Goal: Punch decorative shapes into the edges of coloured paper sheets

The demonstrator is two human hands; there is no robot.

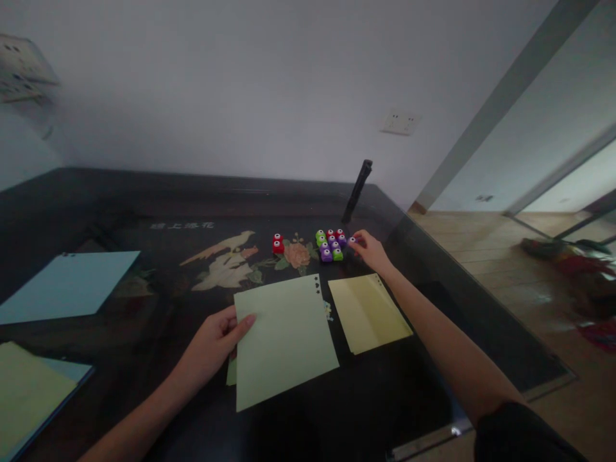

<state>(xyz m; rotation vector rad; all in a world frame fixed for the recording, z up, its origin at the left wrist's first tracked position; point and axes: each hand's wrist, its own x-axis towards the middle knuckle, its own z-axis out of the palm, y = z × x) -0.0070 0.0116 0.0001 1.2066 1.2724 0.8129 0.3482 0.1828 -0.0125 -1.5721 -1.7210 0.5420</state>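
Observation:
My left hand (212, 343) grips the left edge of a pale green paper sheet (286, 343), thumb on top and fingers underneath. Small dark shapes, apparently cut-outs, line the sheet's upper right corner. My right hand (373, 251) pinches a small craft punch (352, 240), purple with a white round top, at the right side of a cluster of similar punches (331, 244) in green, red and purple. Two red punches (278, 244) stand apart to the left. A yellow sheet (368, 314) with corner cut-outs lies right of the green one. Small paper bits (328, 311) show between the sheets.
The dark glossy table (168, 385) has a flower and bird picture on it. Blue paper (72, 282) and a yellow-and-blue paper stack (33, 398) lie at the left. A black upright object (357, 192) stands near the back right, below a wall socket (400, 122).

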